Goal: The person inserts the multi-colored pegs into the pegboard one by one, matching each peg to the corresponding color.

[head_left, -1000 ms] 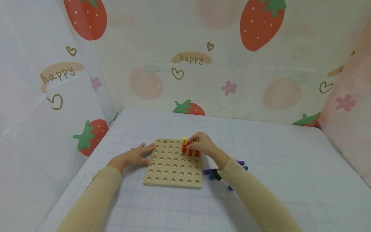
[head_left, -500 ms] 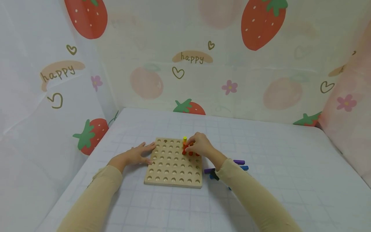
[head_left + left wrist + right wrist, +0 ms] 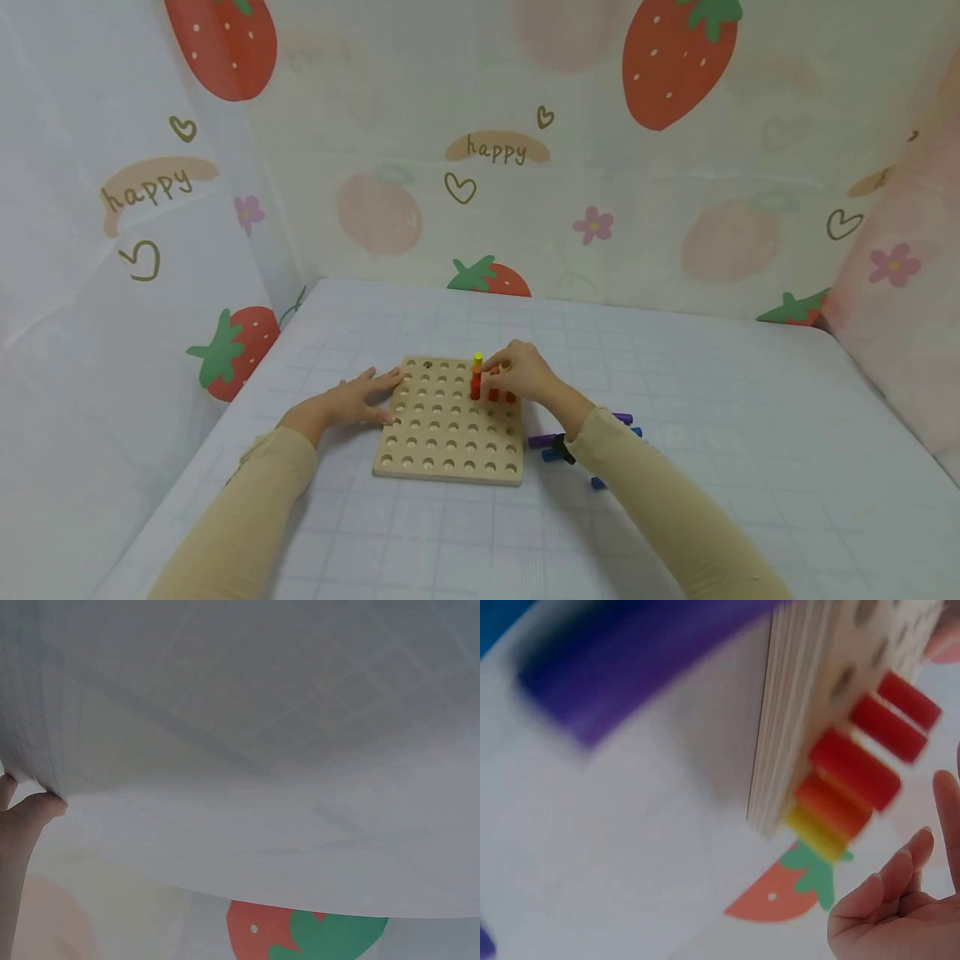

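Note:
A square wooden pegboard (image 3: pixel 450 435) with rows of round holes lies on the table. My left hand (image 3: pixel 339 405) rests at its left edge, fingers spread; the left wrist view catches only the thumb (image 3: pixel 34 814) and a fingertip. My right hand (image 3: pixel 528 372) hovers over the board's far right corner, fingers loosely bent. A red peg (image 3: pixel 476 390) stands upright beside its fingertips, in front of an orange and a yellow peg (image 3: pixel 478 359). More red pegs (image 3: pixel 511 397) stand to the right, partly hidden by the hand. In the right wrist view, the right fingers (image 3: pixel 889 889) hold nothing, apart from the pegs.
Loose purple pegs (image 3: pixel 542 442) and blue pegs (image 3: pixel 551 456) lie on the table right of the board, partly under the right forearm. A purple peg (image 3: pixel 637 667) looms close in the right wrist view. Strawberry-printed cloth (image 3: pixel 495 217) walls the table's back and sides.
The red peg that my right fingers held tilted now stands upright in the board. My right hand has let go of it and drawn slightly to the right. The left hand has stayed put.

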Tool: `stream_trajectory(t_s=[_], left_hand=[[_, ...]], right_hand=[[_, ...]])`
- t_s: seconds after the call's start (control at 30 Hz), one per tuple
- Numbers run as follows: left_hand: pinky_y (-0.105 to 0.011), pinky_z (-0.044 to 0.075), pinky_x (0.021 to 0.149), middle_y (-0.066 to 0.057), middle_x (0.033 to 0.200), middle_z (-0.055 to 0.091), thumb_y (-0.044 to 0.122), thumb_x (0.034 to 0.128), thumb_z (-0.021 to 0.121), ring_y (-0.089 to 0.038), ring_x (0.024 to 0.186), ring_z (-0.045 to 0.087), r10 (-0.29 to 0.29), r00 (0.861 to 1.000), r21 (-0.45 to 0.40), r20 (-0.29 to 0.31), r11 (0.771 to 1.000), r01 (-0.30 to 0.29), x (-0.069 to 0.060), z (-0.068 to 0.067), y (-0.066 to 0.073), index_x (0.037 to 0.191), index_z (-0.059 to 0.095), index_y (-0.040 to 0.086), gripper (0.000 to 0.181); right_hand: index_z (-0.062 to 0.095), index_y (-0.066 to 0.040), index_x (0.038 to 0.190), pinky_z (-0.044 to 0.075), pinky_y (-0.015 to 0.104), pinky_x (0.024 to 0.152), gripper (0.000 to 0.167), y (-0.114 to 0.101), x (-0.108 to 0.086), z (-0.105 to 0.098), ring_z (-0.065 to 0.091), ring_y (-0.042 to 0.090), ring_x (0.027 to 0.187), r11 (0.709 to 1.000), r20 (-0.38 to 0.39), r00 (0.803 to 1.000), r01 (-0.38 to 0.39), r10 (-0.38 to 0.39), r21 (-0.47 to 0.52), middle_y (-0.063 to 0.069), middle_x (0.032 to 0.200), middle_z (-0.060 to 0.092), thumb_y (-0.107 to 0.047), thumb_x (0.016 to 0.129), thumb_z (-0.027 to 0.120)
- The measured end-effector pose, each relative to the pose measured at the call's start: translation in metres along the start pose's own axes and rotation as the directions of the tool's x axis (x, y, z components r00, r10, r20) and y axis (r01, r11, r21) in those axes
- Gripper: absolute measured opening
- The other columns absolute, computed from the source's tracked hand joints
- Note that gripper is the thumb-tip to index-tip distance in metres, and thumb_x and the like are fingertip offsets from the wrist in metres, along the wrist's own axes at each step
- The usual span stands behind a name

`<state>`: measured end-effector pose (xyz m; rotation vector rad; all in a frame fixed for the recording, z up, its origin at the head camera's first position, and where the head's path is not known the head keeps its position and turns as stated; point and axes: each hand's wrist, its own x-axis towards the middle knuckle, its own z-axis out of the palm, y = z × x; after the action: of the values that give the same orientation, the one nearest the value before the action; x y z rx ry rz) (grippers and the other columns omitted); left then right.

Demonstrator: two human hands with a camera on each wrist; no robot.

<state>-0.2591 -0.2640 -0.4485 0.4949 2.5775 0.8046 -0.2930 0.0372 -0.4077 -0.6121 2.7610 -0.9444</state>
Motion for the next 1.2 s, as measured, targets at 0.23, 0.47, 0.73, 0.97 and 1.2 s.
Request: stream_trajectory(t_s=[0.23, 0.47, 0.73, 0.97, 1.2], left_hand=[[-0.073, -0.003, 0.105, -0.017, 0.16, 0.016, 0.036, 0.0872, 0.069, -0.048, 0.143, 0.0, 0.03, 1.0, 0.002, -0.004, 1.0, -0.03, 0.001, 0.0, 0.0, 0.152, 0.027, 0.003, 0.084], [-0.072, -0.004, 0.106, -0.015, 0.16, 0.015, 0.038, 0.087, 0.069, -0.047, 0.144, -0.001, 0.009, 1.0, 0.002, -0.002, 1.0, -0.009, 0.001, 0.0, -0.001, 0.153, 0.026, 0.005, 0.085], [-0.071, -0.002, 0.107, -0.014, 0.16, 0.015, 0.037, 0.0876, 0.068, -0.046, 0.144, -0.001, -0.026, 1.0, 0.008, 0.008, 1.0, 0.026, -0.001, -0.001, 0.004, 0.153, 0.025, 0.007, 0.085], [-0.071, -0.007, 0.106, -0.012, 0.161, 0.014, 0.049, 0.0832, 0.068, -0.046, 0.144, -0.003, 0.007, 1.0, -0.034, 0.009, 0.999, -0.007, -0.006, -0.002, 0.004, 0.154, 0.026, 0.01, 0.091], [-0.071, -0.007, 0.106, -0.013, 0.161, 0.014, 0.046, 0.0843, 0.068, -0.045, 0.144, -0.003, 0.007, 1.0, -0.042, 0.012, 0.999, -0.007, -0.006, -0.002, 0.006, 0.154, 0.026, 0.008, 0.09]], right_hand=[[0.074, -0.004, 0.107, 0.046, 0.032, 0.069, 0.023, 0.014, -0.015, -0.039, 0.051, 0.027, 0.094, 0.997, -0.022, 0.999, -0.043, 0.045, 0.071, 0.012, 0.101, 0.058, -0.019, 0.09, 0.07], [0.07, 0.0, 0.111, 0.046, 0.03, 0.07, 0.027, 0.036, -0.036, -0.073, 0.05, 0.027, 0.092, 0.993, 0.017, 0.997, -0.079, 0.078, 0.083, 0.013, 0.104, 0.058, -0.02, 0.093, 0.066], [0.066, 0.003, 0.113, 0.047, 0.03, 0.074, 0.03, 0.07, -0.068, -0.092, 0.052, 0.026, 0.095, 0.995, 0.109, 0.994, -0.038, 0.027, 0.097, 0.011, 0.104, 0.06, -0.019, 0.093, 0.067], [0.068, 0.001, 0.107, 0.048, 0.035, 0.078, 0.027, 0.098, -0.091, -0.1, 0.054, 0.025, 0.096, 0.992, 0.175, 0.981, 0.06, -0.079, 0.109, 0.009, 0.104, 0.063, -0.02, 0.09, 0.07], [0.07, -0.001, 0.105, 0.045, 0.038, 0.083, 0.023, 0.121, -0.106, -0.105, 0.052, 0.028, 0.102, 0.994, 0.224, 0.975, -0.027, 0.003, 0.102, 0.008, 0.108, 0.062, -0.017, 0.089, 0.071]])
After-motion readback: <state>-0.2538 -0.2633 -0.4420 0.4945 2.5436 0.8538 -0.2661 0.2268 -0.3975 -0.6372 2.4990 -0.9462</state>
